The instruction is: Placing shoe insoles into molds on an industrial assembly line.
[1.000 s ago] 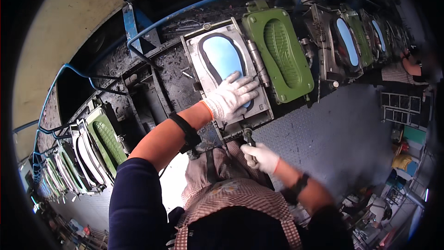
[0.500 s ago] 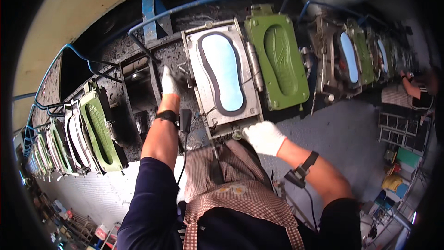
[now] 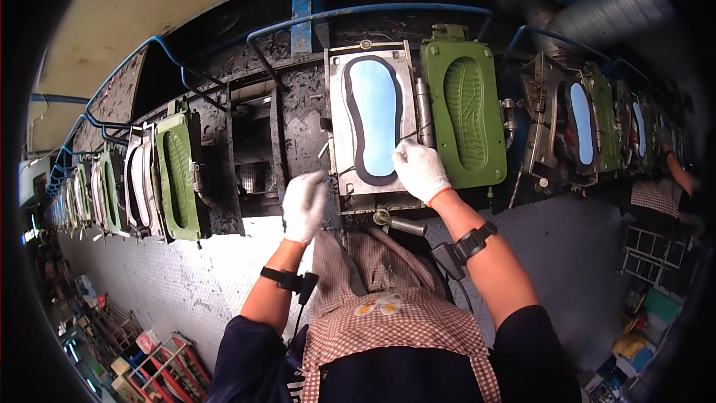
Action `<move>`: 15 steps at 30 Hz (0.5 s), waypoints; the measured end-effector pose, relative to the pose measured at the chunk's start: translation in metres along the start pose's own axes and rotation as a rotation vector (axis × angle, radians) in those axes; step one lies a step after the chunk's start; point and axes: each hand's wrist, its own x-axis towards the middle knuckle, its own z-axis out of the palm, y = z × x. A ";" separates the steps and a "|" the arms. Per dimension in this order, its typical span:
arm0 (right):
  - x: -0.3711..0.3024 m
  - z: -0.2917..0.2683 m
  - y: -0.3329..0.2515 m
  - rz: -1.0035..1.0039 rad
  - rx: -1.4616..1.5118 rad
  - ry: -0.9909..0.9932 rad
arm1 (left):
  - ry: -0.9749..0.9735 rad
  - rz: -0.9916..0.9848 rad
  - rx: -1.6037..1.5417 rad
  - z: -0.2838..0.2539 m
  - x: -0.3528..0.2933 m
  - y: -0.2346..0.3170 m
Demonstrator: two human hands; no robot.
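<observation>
A metal mould plate (image 3: 410, 89) lies face up in front of me. In it sits a shoe sole (image 3: 373, 97) with a light blue top and a dark rim. My right hand (image 3: 422, 172), in a white glove, is closed at the sole's lower right edge; whatever its fingertips pinch is too small to name. My left hand (image 3: 304, 207), gloved too, hovers just left of the plate's near corner, its fingers smeared by motion. Hinged to the plate's right side stands a green mould half (image 3: 466, 112) with a sole-shaped hollow. A metal handle (image 3: 400, 222) juts out below the plate.
More moulds line the bench on both sides, including a green mould half (image 3: 177, 179) at left and a blue-topped sole (image 3: 581, 123) at right. A blue rail (image 3: 365, 9) runs behind. Another person's arm (image 3: 679, 173) shows at far right. Racks (image 3: 175, 373) stand lower left.
My right hand has left the handle area and moved up to the sole's edge. My left hand has drawn back toward me from the bench. The view has shifted, moving the moulds rightward.
</observation>
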 end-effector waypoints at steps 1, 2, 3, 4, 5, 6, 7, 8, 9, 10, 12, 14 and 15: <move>-0.003 0.000 0.000 -0.008 0.002 -0.008 | -0.015 0.222 0.018 -0.001 0.016 0.026; -0.008 -0.001 0.002 -0.014 -0.050 -0.099 | -0.085 0.285 0.019 0.000 0.030 0.051; -0.012 0.000 -0.001 -0.031 -0.101 -0.191 | -0.149 0.345 0.028 0.003 0.041 0.068; -0.021 -0.003 -0.006 -0.001 -0.009 -0.218 | -0.206 0.350 0.054 0.013 0.046 0.072; -0.022 0.002 -0.007 -0.045 0.022 -0.120 | -0.266 0.354 0.079 0.020 0.051 0.072; -0.021 0.006 -0.009 -0.089 0.063 -0.045 | -0.300 0.332 0.105 0.033 0.050 0.062; -0.019 0.008 -0.007 -0.121 0.102 0.040 | -0.297 0.336 0.104 0.039 0.051 0.061; -0.014 0.010 -0.003 -0.122 0.101 0.044 | -0.279 0.352 0.098 0.044 0.052 0.059; -0.010 0.011 -0.003 -0.143 0.042 0.053 | -0.266 0.367 0.095 0.046 0.051 0.058; -0.009 0.011 -0.001 -0.162 -0.018 0.063 | -0.269 0.370 0.099 0.049 0.050 0.058; -0.010 0.005 0.003 -0.137 0.011 0.014 | -0.294 0.348 0.100 0.052 0.049 0.059; -0.023 -0.002 0.014 -0.094 0.085 -0.057 | -0.305 0.337 0.111 0.055 0.052 0.068; -0.039 -0.009 0.016 -0.084 0.083 -0.108 | -0.307 0.304 0.129 0.053 0.055 0.070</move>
